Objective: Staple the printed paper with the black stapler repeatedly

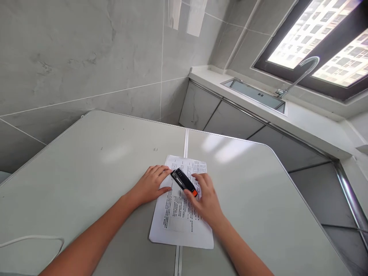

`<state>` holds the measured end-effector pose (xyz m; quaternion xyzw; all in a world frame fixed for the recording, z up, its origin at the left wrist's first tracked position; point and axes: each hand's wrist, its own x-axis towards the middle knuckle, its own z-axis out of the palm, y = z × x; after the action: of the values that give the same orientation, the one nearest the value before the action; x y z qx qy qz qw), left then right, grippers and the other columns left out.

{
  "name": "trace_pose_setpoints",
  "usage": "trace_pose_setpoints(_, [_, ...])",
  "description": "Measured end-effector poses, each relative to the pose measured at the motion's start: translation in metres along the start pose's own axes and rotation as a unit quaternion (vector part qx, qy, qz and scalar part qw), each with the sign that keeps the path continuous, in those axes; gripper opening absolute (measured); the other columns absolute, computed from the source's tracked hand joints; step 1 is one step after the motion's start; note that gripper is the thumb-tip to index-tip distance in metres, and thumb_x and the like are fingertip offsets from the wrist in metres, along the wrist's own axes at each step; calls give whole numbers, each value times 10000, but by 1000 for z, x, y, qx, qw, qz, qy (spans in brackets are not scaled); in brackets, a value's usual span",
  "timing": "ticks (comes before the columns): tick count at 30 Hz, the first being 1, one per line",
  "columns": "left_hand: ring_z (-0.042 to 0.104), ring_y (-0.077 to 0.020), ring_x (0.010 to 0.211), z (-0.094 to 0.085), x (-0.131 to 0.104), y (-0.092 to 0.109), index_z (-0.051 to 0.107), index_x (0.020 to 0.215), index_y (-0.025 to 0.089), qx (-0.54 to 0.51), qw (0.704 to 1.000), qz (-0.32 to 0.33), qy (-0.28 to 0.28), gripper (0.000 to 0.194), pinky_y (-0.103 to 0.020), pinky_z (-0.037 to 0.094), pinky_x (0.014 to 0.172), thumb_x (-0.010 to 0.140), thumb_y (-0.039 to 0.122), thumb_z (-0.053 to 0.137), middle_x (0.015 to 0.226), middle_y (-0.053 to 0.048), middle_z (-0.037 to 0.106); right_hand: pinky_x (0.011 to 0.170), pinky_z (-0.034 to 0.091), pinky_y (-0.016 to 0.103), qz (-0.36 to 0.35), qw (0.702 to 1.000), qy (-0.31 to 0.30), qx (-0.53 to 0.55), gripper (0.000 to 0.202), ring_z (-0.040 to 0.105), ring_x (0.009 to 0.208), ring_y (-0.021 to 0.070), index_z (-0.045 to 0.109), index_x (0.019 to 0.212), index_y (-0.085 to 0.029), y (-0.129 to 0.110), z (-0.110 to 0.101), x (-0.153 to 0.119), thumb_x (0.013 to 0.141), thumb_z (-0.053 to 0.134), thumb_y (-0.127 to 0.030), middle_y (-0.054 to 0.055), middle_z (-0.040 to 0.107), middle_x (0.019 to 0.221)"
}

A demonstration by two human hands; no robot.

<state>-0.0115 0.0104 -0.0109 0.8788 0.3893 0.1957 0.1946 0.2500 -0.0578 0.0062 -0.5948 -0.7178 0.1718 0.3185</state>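
Observation:
A black stapler (183, 180) with an orange end lies slantwise over a printed sheet of paper (186, 235) on the table. My left hand (153, 182) rests at the sheet's left edge, fingers stretched and thumb apart, with a fingertip at the stapler's upper left end. Around the orange end, my right hand (205, 195) is spread loosely. Its thumb touches the stapler's lower side, while the index finger is on the other side with a small gap. Part of the printed text is hidden by the stapler and hands.
The pale folding table (120, 138) has a seam down its middle. A white cable (37, 237) lies at the left front. Beyond the right edge stands a counter (207, 74) with a sink (255, 92) and a curved faucet (301, 78) below a window. Grey tiled wall lies behind.

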Motion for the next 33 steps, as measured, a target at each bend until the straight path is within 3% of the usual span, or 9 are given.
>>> trace_pose_setpoints(2, [551, -329, 1272, -1, 2, 0, 572, 1423, 278, 10, 1000, -1, 2, 546, -493, 416, 1073, 919, 442, 702, 1378, -122, 609, 808, 553, 423, -12, 999, -39, 5, 401, 616, 990, 285, 570, 1323, -266, -3, 7, -5, 934, 651, -318, 105, 631, 1125])
trace_pose_setpoints(7, [557, -316, 1213, -11, 6, -3, 604, 1352, 277, 27, 999, 13, -10, 493, -466, 422, 1021, 905, 461, 702, 1315, -105, 609, 859, 531, 427, -39, 998, -35, 39, 340, 620, 1038, 285, 601, 1256, -267, 5, 14, -8, 938, 562, -154, 90, 683, 1122])
trace_pose_setpoints(15, [578, -282, 1119, -17, 4, 0, 672, 1124, 236, 4, 998, 54, -41, 269, -421, 441, 983, 913, 400, 692, 1202, -94, 636, 955, 546, 436, -20, 994, -32, 100, 404, 667, 1110, 260, 601, 1328, -276, 11, 12, -2, 930, 653, -229, 78, 713, 1219])
trace_pose_setpoints(20, [590, -245, 961, -13, 8, -5, 677, 949, 222, -27, 998, 38, -42, 209, -371, 449, 877, 885, 414, 728, 995, -62, 656, 921, 562, 433, -68, 989, 58, 114, 131, 661, 1093, 259, 759, 1007, -261, 15, -2, 0, 973, 637, -297, 86, 732, 1182])
trace_pose_setpoints(26, [566, -205, 848, -10, 12, -10, 599, 819, 205, -86, 995, -5, -43, 340, -330, 431, 829, 807, 475, 806, 855, -18, 623, 750, 552, 388, -49, 985, 77, 144, 311, 671, 902, 231, 789, 793, -258, 18, -7, -1, 1009, 565, -279, 76, 768, 1033])
trace_pose_setpoints(30, [531, -181, 796, -9, 13, -10, 554, 792, 200, -109, 993, -23, -50, 397, -322, 420, 827, 765, 471, 843, 817, 10, 581, 734, 540, 359, 3, 977, 75, 199, 325, 701, 868, 208, 788, 771, -248, 18, -4, -2, 1008, 569, -272, 59, 779, 998])
trace_pose_setpoints(33, [524, -186, 825, -10, 13, -10, 556, 774, 195, -127, 990, -14, -51, 385, -322, 416, 843, 777, 453, 842, 828, 1, 576, 756, 528, 373, 5, 980, 90, 176, 362, 687, 890, 218, 734, 669, -237, 18, -1, -2, 995, 580, -259, 54, 778, 1009])
